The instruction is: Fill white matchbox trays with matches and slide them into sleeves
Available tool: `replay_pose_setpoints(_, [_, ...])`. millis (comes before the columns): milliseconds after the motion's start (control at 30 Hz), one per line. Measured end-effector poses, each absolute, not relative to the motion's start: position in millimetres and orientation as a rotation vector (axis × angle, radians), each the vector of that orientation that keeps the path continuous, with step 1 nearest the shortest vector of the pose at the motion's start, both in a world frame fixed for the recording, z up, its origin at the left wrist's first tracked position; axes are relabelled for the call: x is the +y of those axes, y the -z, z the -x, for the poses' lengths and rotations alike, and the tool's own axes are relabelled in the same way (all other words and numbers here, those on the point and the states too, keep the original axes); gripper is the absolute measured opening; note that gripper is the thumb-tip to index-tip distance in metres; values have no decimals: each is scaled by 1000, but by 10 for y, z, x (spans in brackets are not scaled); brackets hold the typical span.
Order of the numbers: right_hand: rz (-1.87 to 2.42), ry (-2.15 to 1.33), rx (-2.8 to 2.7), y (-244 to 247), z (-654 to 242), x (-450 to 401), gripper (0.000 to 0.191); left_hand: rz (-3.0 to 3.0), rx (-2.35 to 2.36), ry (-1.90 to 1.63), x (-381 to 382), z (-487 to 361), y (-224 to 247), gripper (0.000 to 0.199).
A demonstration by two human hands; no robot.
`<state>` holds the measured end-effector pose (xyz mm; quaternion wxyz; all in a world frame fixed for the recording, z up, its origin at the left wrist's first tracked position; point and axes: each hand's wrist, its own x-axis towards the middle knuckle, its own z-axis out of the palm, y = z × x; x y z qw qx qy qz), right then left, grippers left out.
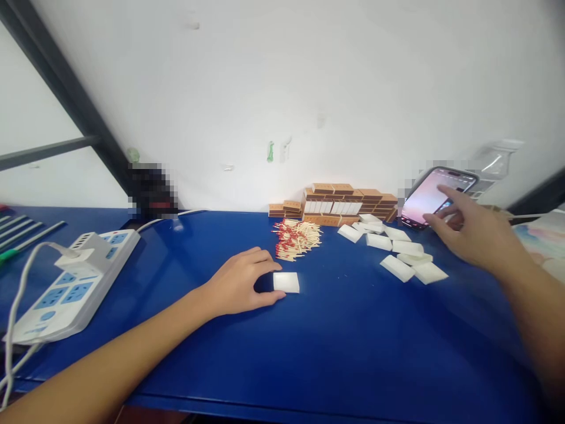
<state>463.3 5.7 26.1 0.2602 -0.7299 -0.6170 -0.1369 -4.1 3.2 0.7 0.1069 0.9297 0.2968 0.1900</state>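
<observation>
My left hand (247,281) rests on the blue table, thumb and fingers apart around the left end of a small white tray (286,282); whether they press on it is hard to tell. Just behind lies a heap of red-tipped matches (298,238). My right hand (468,227) is raised at a propped-up phone (435,197), its fingers spread over the lit screen and holding nothing. Between the hands, several white trays (397,268) lie loosely scattered. Brown matchboxes (344,220) are stacked against the wall, with a row of white pieces (333,207) among them.
A white power strip (83,294) with a plugged-in adapter and cables lies at the left. Thin rods (39,235) are at the far left. Behind the phone stands a clear plastic bottle (497,162). The white wall (282,88) closes off the table's back edge.
</observation>
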Motion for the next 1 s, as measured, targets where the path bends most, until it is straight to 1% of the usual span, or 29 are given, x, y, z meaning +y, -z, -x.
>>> replay_pose_setpoints(100, [1658, 436, -1811, -226, -4105, 54, 37, -2713, 892, -544, 52, 52, -15, 35])
replay_pose_setpoints(133, [1537, 355, -1927, -200, -3911, 61, 32, -2705, 892, -540, 57, 58, -17, 33])
replay_pose_setpoints(300, [1231, 40, -2297, -54, -3121, 145, 23, -2701, 889, -546, 63, 67, -22, 32])
replay_pose_setpoints(433, [1209, -95, -2311, -24, -2892, 187, 14, -2708, 885, -560, 65, 60, -16, 32])
replay_pose_setpoints(600, [1186, -189, -2324, -47, -2684, 85, 11, -2713, 872, -563, 67, 58, 1, 33])
replay_pose_setpoints(767, [1229, -183, -2324, 68, -2465, 69, 9, -2735, 846, -554, 49, 45, -10, 33])
replay_pose_setpoints(1000, [1213, -259, -2338, 112, -2505, 112, 8, -2757, 811, -557, 28, 42, -20, 32])
